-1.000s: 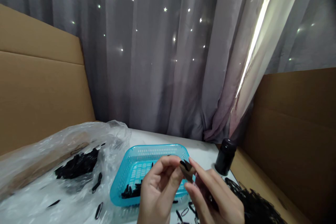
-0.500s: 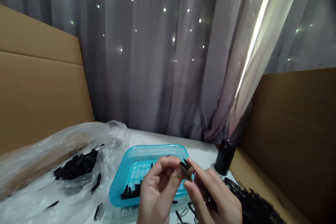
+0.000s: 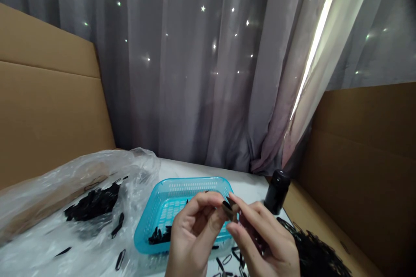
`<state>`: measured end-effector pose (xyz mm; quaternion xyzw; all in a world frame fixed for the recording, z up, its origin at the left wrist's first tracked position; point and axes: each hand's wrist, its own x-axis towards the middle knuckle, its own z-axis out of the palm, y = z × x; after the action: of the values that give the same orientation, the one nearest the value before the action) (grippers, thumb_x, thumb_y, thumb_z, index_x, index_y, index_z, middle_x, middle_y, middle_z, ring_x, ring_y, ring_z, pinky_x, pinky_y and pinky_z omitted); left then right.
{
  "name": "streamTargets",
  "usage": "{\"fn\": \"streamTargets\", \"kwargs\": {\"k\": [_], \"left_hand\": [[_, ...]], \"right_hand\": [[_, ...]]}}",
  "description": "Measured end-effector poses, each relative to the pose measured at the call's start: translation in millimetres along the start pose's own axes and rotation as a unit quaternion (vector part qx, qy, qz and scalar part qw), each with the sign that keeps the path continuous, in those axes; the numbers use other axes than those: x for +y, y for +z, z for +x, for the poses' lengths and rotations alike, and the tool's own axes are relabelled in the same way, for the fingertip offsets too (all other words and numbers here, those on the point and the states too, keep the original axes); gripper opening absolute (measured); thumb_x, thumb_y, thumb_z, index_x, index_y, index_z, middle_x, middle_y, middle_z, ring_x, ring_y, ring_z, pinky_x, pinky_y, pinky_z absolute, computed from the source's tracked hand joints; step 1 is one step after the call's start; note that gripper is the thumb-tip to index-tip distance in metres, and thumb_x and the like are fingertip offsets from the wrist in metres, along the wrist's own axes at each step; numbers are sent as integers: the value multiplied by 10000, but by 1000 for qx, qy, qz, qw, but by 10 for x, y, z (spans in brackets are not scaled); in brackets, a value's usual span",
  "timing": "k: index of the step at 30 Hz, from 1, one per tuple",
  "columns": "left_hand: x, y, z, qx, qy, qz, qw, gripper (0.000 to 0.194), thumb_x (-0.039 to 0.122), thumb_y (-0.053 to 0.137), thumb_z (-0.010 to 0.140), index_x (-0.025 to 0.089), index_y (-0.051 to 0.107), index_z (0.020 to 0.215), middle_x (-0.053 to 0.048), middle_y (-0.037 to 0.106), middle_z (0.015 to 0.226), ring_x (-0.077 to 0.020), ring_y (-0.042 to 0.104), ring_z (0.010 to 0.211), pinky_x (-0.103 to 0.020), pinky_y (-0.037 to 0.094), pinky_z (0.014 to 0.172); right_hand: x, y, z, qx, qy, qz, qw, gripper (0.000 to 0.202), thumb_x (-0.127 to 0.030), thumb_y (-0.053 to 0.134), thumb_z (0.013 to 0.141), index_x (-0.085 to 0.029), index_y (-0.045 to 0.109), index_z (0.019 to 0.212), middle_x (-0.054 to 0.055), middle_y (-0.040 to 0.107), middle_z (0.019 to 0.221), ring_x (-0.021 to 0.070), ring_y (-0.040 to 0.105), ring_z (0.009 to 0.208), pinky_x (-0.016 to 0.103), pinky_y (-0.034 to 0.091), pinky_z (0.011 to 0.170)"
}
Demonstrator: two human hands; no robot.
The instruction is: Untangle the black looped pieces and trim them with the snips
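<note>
Thumb and forefinger of the left hand [image 3: 195, 240] pinch a small dark piece [image 3: 229, 211], the right hand's [image 3: 264, 242] fingertips gripping its opposite end, probably to steady it; whether its curled fingers hold more, I cannot tell. From the hands, the blue basket [image 3: 142, 236] sits at eleven o'clock, seemingly for easy reach, and a black pile [image 3: 320, 253] at four.

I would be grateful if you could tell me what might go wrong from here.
The small dark piece sits at the fingertips of the left hand and right hand, so it might slip out and drop.
If dropped, it could be lost among the loose black pieces beneath the hands.
The black bottle stands upright beyond the right hand; a wide sweep might knock it over.
</note>
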<state>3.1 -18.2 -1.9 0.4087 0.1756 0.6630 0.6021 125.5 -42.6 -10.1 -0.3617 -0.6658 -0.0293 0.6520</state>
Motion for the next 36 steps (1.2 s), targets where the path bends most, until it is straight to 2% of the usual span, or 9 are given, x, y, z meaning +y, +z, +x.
{"fn": "streamTargets", "kwargs": {"k": [10, 15, 19, 32, 36], "left_hand": [[-1, 1, -25, 5, -24, -11, 1000, 236, 326, 899, 660, 178, 743, 757, -23, 726, 769, -168, 703, 749, -207, 563, 704], [11, 44, -33, 33, -21, -14, 999, 281, 346, 920, 618, 170, 738, 740, -22, 722, 747, -152, 689, 712, -179, 546, 653], [7, 32, -20, 14, -34, -13, 999, 267, 344, 912, 634, 172, 745, 750, -25, 731, 735, -148, 693, 694, -176, 549, 648], [-8, 10, -23, 2, -13, -26, 1000, 181, 300, 898, 667, 199, 768, 742, -2, 733, 777, -121, 695, 728, -135, 548, 676], [-19, 5, -15, -1, -8, -25, 1000, 157, 289, 889, 683, 213, 770, 752, 8, 736, 794, -114, 700, 736, -124, 546, 682]], "right_hand": [[-30, 63, -39, 32, 20, -2, 999, 289, -323, 705, 892, -269, 746, 1173, 6, 652, 679, 113, 563, 478, 188, 454, 395], [-58, 70, -46, 49, 18, -11, 999, 271, -318, 702, 891, -257, 763, 1148, 7, 647, 651, 111, 561, 455, 190, 473, 395], [-54, 77, -65, 55, 10, -15, 998, 281, -292, 697, 899, -256, 749, 1172, 22, 675, 704, 115, 592, 503, 183, 500, 428], [-60, 50, -41, 32, 12, -14, 999, 281, -288, 691, 902, -269, 740, 1178, -9, 632, 663, 107, 566, 478, 182, 472, 409], [-34, 47, -66, 23, 7, -19, 1000, 282, -295, 671, 921, -266, 728, 1196, 8, 665, 708, 118, 604, 509, 184, 471, 407]]}}
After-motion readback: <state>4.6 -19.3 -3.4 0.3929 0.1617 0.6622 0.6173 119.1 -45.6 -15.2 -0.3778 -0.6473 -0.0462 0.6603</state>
